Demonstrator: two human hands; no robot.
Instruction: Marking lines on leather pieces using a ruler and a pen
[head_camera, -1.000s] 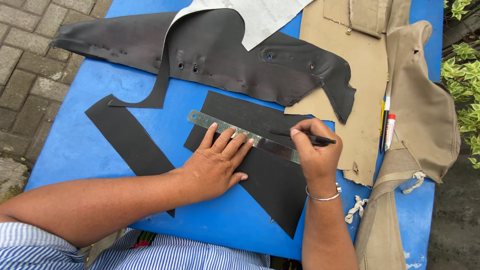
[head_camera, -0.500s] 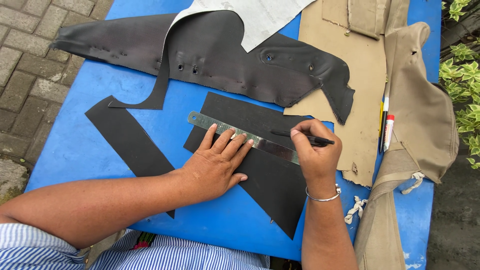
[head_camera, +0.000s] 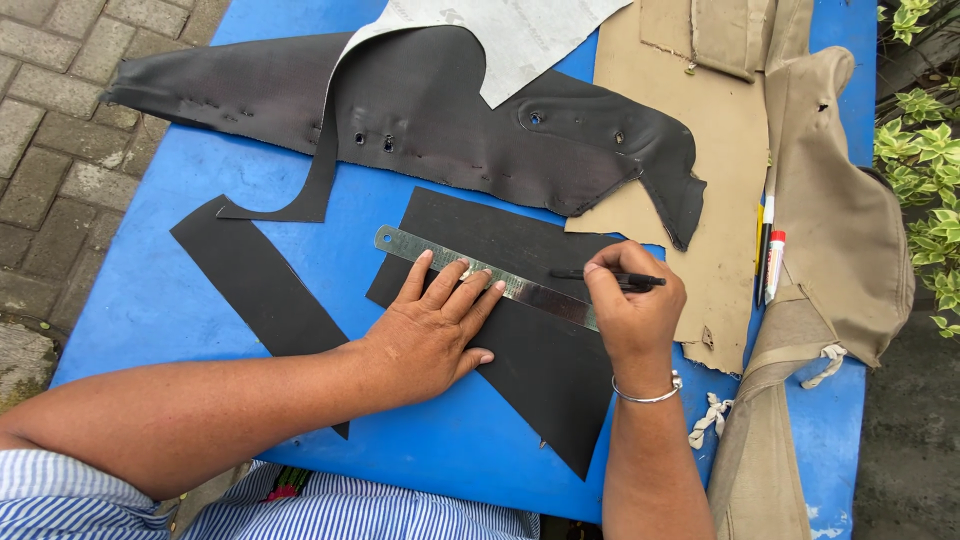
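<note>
Left hand lies flat, fingers spread, pinning steel ruler on black sheet (mid blue table); right hand pinches pen. Light pressure could let ruler skid, skewing the line.

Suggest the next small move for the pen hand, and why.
Probably draw the black pen leftward along the steel ruler. The left hand presses that ruler flat on the black sheet piece, and the right hand holds the pen by the ruler's right end, tip at its upper edge.
</note>
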